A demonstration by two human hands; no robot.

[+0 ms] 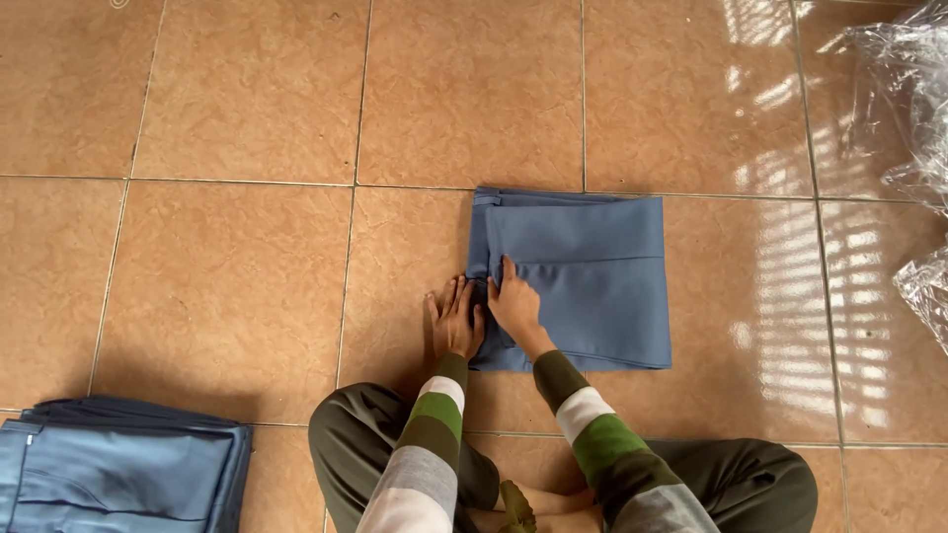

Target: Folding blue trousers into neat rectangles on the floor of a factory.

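A folded blue cloth [583, 276] lies flat on the tan tiled floor [237, 286] in front of me. My left hand [452, 318] rests at the cloth's left edge, fingers flat and pointing away from me. My right hand [513, 301] presses flat on the cloth just beside it, fingers spread over the fold. Neither hand grips anything. Both arms wear sleeves striped green, white and grey.
A stack of folded blue cloths [118, 464] sits at the lower left. Crumpled clear plastic wrap [918, 128] lies at the right edge. My crossed legs in dark olive trousers [365, 444] fill the bottom centre.
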